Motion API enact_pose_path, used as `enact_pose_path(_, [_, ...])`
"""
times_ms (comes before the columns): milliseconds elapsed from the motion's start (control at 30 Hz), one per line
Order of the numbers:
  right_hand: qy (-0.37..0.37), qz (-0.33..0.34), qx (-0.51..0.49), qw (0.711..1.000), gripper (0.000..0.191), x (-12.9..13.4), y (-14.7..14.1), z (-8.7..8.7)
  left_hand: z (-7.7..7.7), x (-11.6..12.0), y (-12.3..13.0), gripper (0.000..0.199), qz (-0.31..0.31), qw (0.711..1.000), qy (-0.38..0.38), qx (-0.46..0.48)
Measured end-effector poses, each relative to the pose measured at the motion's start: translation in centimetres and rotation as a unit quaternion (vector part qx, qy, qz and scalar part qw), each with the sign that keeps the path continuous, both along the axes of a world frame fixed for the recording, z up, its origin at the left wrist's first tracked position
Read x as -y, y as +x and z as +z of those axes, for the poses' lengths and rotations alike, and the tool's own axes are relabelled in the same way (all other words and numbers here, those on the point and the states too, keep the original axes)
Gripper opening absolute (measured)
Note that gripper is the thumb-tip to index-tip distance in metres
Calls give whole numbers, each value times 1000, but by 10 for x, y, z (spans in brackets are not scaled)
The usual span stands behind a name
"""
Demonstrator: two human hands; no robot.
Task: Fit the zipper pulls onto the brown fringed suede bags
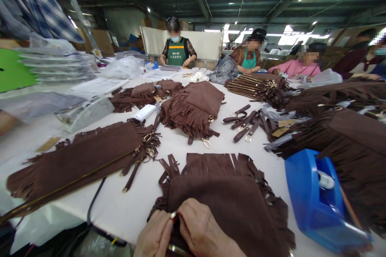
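Left hand (pixel 155 231) and right hand (pixel 199 223) pinch a small metal piece (pixel 173 215) over a fringed bag (pixel 221 202), near edge of tabletop (pixel 117 211). Looks mid-step (fastened or not, I can't tell). Straps (pixel 247 125) farther in, unattached.

Left hand (pixel 155 233): bare, rounded knuckles, lightly creased skin; lower part cut off by frame edge. Right hand (pixel 199 223): also bare, broad rounded back, faint creases over knuckles; bare wrist (pixel 224 245) shows down to lower frame edge. Nail detail unclear.
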State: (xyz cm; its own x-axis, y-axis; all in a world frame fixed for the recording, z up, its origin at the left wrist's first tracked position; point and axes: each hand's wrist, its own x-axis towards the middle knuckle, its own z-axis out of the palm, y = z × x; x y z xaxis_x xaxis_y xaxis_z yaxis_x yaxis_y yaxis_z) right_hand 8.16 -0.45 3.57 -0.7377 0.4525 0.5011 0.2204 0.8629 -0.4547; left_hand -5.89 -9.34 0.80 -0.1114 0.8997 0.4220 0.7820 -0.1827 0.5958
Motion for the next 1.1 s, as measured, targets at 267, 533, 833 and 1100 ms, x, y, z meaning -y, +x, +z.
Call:
enact_pose_path(267, [-192, -59, -7, 980, 18, 6, 1, 0, 15, -1, 2, 26, -6, 998, -42, 35])
enact_pose_path(533, [-443, -84, 22, 892, 19, 1, -5, 19, 7, 1, 1, 26, 15, 998, -50, 29])
enact_pose_path(833, [-496, -99, -32, 862, 19, 3, -7, 17, 4, 1, 1, 22, 14, 999, -22, -38])
enact_pose_path(1100, [-449, -166, -34, 877, 14, 11, -17, 10, -5, -3, 7, 25, 45, 990, 89, -99])
